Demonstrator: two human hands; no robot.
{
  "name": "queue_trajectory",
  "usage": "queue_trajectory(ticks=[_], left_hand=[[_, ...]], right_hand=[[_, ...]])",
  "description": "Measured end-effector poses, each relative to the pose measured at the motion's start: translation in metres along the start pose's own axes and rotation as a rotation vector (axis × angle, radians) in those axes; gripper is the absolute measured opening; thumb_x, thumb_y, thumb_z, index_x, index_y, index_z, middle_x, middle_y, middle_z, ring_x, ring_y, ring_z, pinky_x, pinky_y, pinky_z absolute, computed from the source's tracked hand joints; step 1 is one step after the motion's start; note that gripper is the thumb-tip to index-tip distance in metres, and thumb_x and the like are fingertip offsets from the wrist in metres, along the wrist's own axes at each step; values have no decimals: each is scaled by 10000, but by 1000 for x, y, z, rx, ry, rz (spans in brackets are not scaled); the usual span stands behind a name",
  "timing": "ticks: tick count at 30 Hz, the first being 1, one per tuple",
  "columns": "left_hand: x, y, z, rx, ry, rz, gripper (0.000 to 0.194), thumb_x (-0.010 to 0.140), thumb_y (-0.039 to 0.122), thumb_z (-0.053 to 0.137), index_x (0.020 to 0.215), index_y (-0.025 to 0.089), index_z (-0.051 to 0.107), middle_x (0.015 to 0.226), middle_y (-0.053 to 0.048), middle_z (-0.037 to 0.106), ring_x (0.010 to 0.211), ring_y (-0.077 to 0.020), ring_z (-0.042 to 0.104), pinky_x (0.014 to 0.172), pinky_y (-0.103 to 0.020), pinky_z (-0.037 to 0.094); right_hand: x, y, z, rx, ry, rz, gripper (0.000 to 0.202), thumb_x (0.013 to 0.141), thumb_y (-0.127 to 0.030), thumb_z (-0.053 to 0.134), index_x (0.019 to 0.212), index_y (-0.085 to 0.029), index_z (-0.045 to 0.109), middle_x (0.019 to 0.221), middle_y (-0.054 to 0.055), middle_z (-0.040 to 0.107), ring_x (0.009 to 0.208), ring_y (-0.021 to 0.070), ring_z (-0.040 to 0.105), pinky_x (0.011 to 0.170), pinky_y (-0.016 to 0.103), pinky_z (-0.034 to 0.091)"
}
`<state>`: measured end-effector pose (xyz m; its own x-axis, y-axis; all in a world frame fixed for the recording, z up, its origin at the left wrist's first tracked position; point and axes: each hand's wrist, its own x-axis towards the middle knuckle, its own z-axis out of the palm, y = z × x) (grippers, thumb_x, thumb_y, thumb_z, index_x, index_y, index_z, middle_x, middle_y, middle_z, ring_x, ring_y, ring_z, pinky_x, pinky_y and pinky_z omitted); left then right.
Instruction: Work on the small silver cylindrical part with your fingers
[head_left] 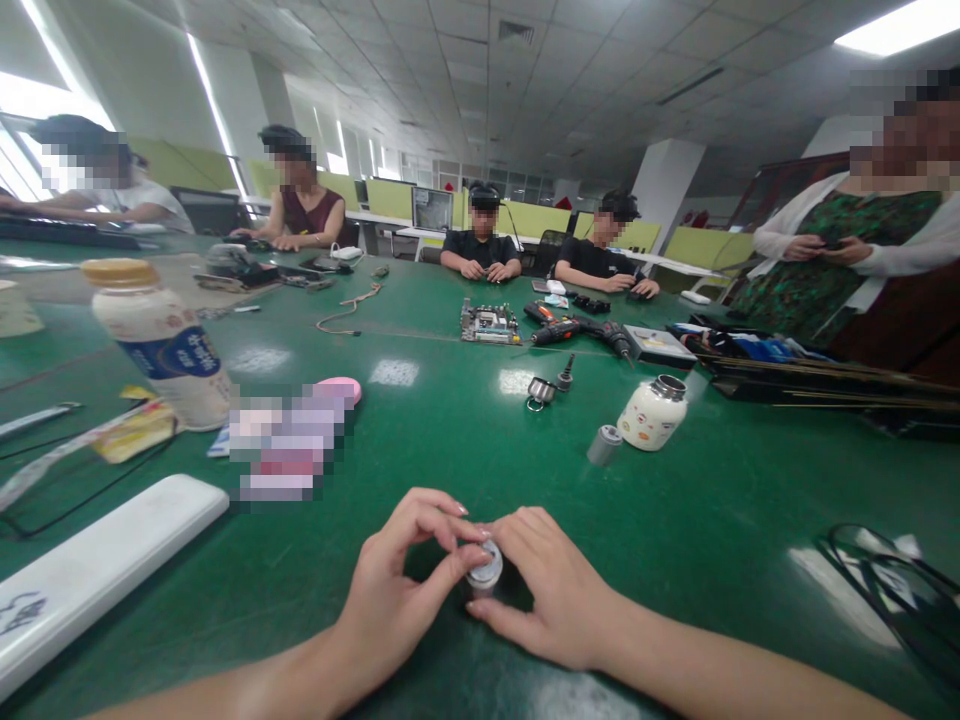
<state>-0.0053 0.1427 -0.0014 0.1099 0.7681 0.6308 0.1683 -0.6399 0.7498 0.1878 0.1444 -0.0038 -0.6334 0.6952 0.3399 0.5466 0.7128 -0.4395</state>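
Note:
A small silvery cylinder stands upright on the green table, near its front edge. My left hand pinches at its top, with thumb and forefinger on the round end face. Around its right side curves my right hand, fingertips by the rim and thumb low at the near side. Whether a smaller part sits between my left fingertips cannot be made out. Farther off to the right, a similar grey cylinder stands beside an open cream bottle. A small metal cup-like part lies beyond, next to a dark fitting.
On the left are a large bottle, a white bar-shaped case and a pink item. A circuit board and power drills lie ahead. Black cables are at right. Several people are around the table.

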Motion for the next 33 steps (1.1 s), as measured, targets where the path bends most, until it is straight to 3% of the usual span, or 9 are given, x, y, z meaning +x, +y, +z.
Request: queue_trajectory(ticks=[8,12,15,18,24,29,33], left_hand=[[1,-2,-1,65,-35,27,190,795,170,736,732,215,562,766,-37,737,876,-207,676,715,-316,598],[0,4,-3,101,-125,74,143,846,106,643,869,229,574,833,-34,739,929,-201,685,797,-336,588],[-5,6,-3,113,-158,82,410,809,153,700,1154,243,497,1064,-79,706,1052,-226,666,915,-392,559],[-11,-1,-3,216,-172,49,707,694,307,836,1264,252,422,1177,-105,633,1093,-274,641,932,-452,543],[-15,-17,-4,474,-165,-9,621,633,491,855,1095,225,535,1018,-78,648,1043,-321,630,878,-515,511],[-13,-14,-4,471,-165,3,515,633,458,862,975,217,563,941,-55,654,1040,-311,628,838,-453,514],[-13,-13,-2,411,-163,-16,498,631,385,872,967,224,542,794,2,640,905,-264,663,757,-379,520]], right_hand=[[-1,-1,0,22,1,-15,363,886,-399,628,1150,-161,549,1054,91,666,916,245,572,813,399,430],[-1,-1,0,38,10,-2,310,876,-376,624,1101,-176,550,1055,85,664,933,244,577,823,397,430],[-2,-1,-2,83,42,-10,403,786,-299,642,1152,-191,512,1068,81,649,951,246,584,853,405,422],[-2,-2,-6,149,84,-75,598,665,-210,619,1241,-213,455,1162,79,623,1032,252,589,940,432,385],[-3,-5,-15,150,94,-123,658,683,-128,547,1321,-248,446,1193,60,650,1054,241,613,983,431,361],[-4,-3,-16,204,105,-130,597,747,-119,507,1327,-258,503,1245,74,634,1096,247,607,936,424,410],[-4,-4,-18,324,99,-35,396,874,-165,480,1236,-259,610,1247,76,653,1153,247,593,972,447,418]])
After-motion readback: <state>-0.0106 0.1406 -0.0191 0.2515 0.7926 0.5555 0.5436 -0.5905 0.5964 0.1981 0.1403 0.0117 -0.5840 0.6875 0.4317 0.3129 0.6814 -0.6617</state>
